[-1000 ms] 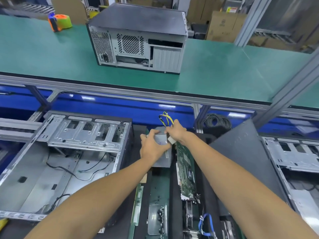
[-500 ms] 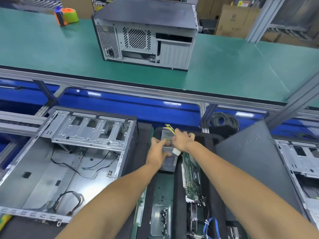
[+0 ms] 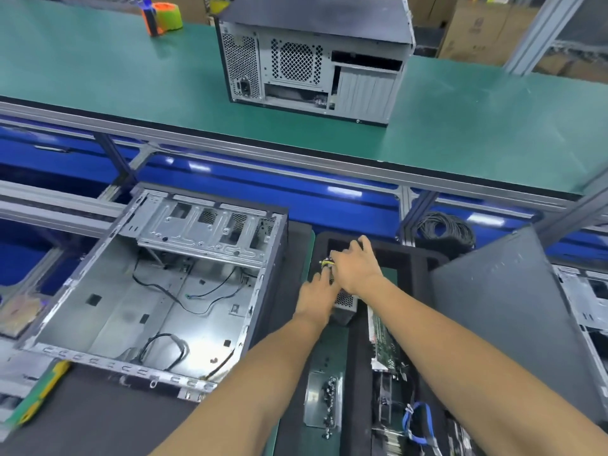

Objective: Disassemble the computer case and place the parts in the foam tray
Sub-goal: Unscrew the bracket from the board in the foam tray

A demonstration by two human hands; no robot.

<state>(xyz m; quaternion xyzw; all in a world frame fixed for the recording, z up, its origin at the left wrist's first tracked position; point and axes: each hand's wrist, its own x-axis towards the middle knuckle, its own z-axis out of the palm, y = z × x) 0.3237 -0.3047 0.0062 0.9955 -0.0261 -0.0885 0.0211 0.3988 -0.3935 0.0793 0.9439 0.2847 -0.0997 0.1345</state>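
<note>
1. Head view: grey perforated metal power supply box (image 3: 344, 301) sits in black foam tray (image 3: 413, 258), right of open case (image 3: 154, 291).
2. Left hand (image 3: 316, 296) fingers extended onto box.
3. Right hand (image 3: 357, 268) fingers spread, pressing yellow-black cable bundle (image 3: 327, 263).

Your right hand (image 3: 353, 269) and left hand (image 3: 317, 296) cover most of the power supply (image 3: 343, 302), so only a meshed corner and a few yellow wires (image 3: 327, 263) show, and you cannot tell how your fingers sit on it. The foam tray (image 3: 418, 258) is partly hidden behind the grey side panel (image 3: 503, 311), and the bottom edge cuts off the green boards (image 3: 386, 350) slotted in it
</note>
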